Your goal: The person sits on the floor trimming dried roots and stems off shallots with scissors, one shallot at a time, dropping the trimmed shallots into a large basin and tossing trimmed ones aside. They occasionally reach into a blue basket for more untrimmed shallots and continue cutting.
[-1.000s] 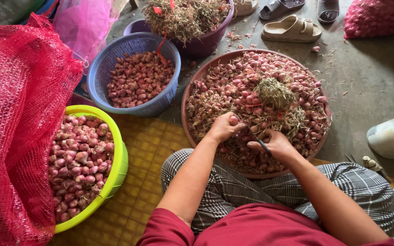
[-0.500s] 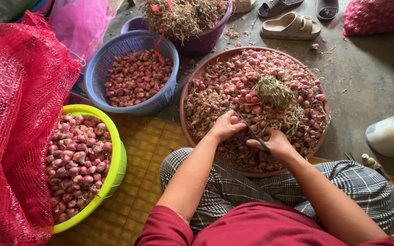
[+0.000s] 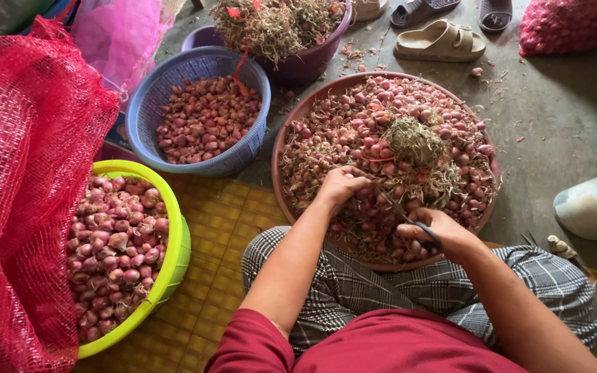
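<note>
1. My left hand [image 3: 340, 188] is closed around a shallot bunch [image 3: 364, 193] over the brown tray [image 3: 279, 148].
2. My right hand [image 3: 437, 231] grips scissors [image 3: 409, 215], fingers closed on the handles, blades toward the bunch.
3. I judge the trimming step is in hand.
4. The next cut needs the blades placed at the roots, away from my left fingers [image 3: 355, 181].
5. Cleaned shallots fill the blue basket [image 3: 174, 76].

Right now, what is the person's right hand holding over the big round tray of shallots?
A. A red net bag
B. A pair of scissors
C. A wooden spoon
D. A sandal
B: the right hand grips dark-handled scissors, blades pointing toward the left hand, which pinches shallots over the round tray.
</note>
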